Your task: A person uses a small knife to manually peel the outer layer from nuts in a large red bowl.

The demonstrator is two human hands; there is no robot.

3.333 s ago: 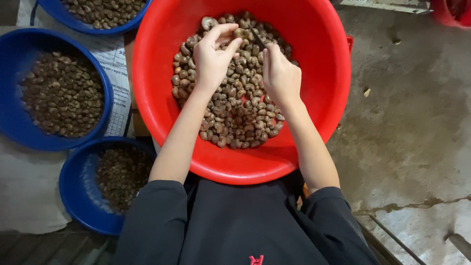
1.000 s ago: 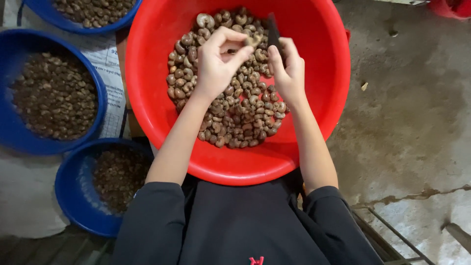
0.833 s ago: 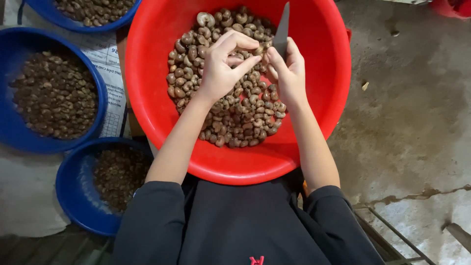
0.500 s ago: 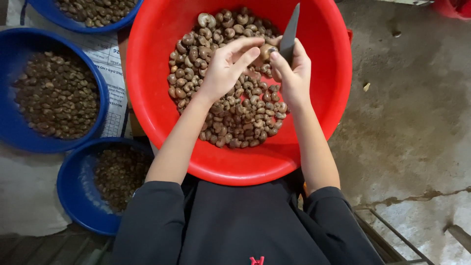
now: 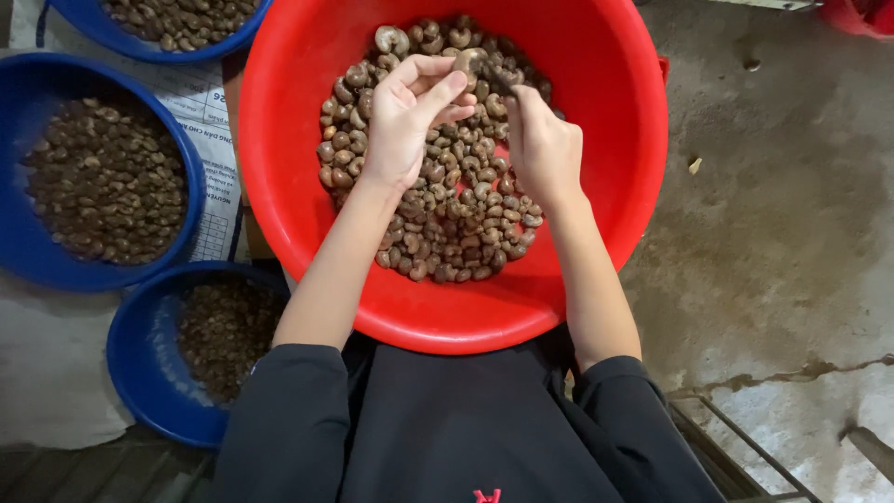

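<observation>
Left hand point(image 5: 400, 126) grip: thumb and fingers pinched shut on one nut point(image 5: 468, 61), held just above the pile at the far side of the red basin point(image 5: 605, 214). The nut sits at the fingertips, right of the palm, between the two hands.

Right hand point(image 5: 543, 149) grip: fist closed around a knife point(image 5: 500, 82). Only a short dark bit of the blade shows past the fingers, pointing far-left, its tip at or touching the held nut. Can't tell whether it is cutting in.

Both hands hover over the nuts point(image 5: 447, 205), a brown heap of curved shelled pieces that covers the basin floor from the far rim to the middle. The near part of the floor is bare red. Both forearms cross the near rim; black sleeves are pushed up to the elbows.

Left of the red basin: three blue bowls with darker, smaller pieces. One far-left point(image 5: 140, 45), cut off by the frame edge; one mid-left point(image 5: 28, 261), well filled; one near-left point(image 5: 140, 373), less full. Printed paper point(image 5: 209, 112) lies under them. Right of the basin: stained concrete floor point(image 5: 792, 233).
</observation>
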